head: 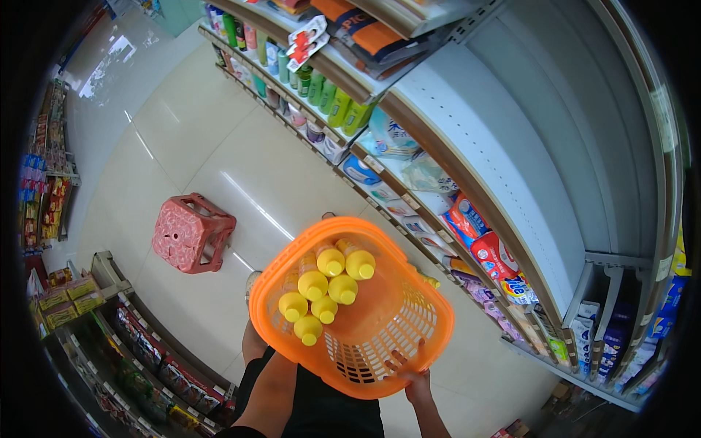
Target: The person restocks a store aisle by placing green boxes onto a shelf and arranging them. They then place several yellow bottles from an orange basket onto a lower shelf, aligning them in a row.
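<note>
An orange plastic basket point(378, 323) with slotted walls is held up in front of me, tilted so that its inside shows. Several bottles with yellow caps point(314, 285) are grouped at its left and far side, caps towards me. My right hand point(412, 376) grips the near right wall, its fingers showing through the slots. My left forearm point(269, 391) runs up behind the basket's near left side. The left hand itself is hidden by the basket.
A red marbled plastic stool point(191, 234) stands on the tiled floor point(219, 148) to the left. Shelving with bottles point(323, 96) and bagged goods point(493, 254) runs along the right. A low rack of packaged goods point(159, 356) curves along the lower left.
</note>
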Available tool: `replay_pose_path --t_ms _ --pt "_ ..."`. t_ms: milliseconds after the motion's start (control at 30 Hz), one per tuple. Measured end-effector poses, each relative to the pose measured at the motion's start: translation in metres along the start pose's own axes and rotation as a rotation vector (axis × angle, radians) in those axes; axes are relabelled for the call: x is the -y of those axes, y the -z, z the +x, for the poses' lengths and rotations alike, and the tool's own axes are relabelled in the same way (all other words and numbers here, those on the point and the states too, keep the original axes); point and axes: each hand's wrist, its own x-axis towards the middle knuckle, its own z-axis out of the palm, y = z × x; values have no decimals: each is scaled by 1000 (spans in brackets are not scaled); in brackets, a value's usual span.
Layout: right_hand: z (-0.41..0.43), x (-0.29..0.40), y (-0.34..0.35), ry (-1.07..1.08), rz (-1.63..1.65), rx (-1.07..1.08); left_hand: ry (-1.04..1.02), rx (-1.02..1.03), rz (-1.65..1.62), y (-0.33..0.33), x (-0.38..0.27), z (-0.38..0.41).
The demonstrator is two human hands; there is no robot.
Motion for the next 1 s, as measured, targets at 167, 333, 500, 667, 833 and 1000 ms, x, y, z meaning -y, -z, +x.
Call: replay_pose_path --t_ms 167,333,500,667,833,1000 --pt "-37 -40 -12 -68 24 -40 -50 -1 -56 13 -41 5" --pt "-66 -70 -10 -164 5 -88 -117 36 -135 15 -93 31" --pt "-83 -96 -3 -190 52 -96 -180 55 -213 28 -139 51" --pt "-92 -158 97 -208 -56 -111 -171 -21 -172 83 -155 31" --pt "-84 -133 51 -248 -171 -168 -112 -142 241 147 -191 -3" --pt "-50 -108 11 -344 -266 -162 -348 -404 427 180 -389 113"
